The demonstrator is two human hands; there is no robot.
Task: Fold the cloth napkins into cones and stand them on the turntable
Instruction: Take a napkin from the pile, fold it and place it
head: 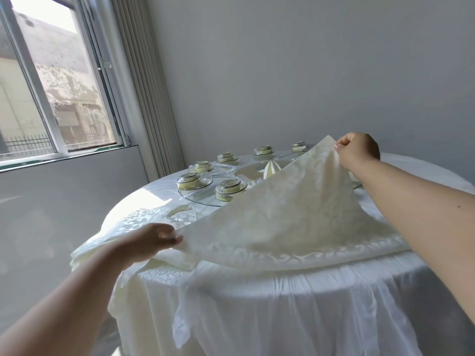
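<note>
A large cream damask cloth napkin (295, 219) is held spread above the near edge of the round table draped in white cloth (282, 304). The right hand (358, 150) is closed around the napkin's uppermost corner, pinching it high over the table on the far side. The left hand (151, 240) grips the napkin's near-left edge, low, just at the table's rim. The remaining lower border of the napkin rests on the table top, toward the near-right. The relation that governs the next move: the cloth's long line runs diagonally from the low left hand up to the raised right hand, so the sheet hangs as a slanted triangle between them. The glass turntable (203, 200) lies beyond the napkin, toward the table's centre, and the right hand is the nearer to it. One folded cream napkin cone (272, 169) stands on the turntable's centre, among wrapped bowl sets (228, 188) around it. In my judgement folding has only begun; the raised corner must come down across the cloth.
</note>
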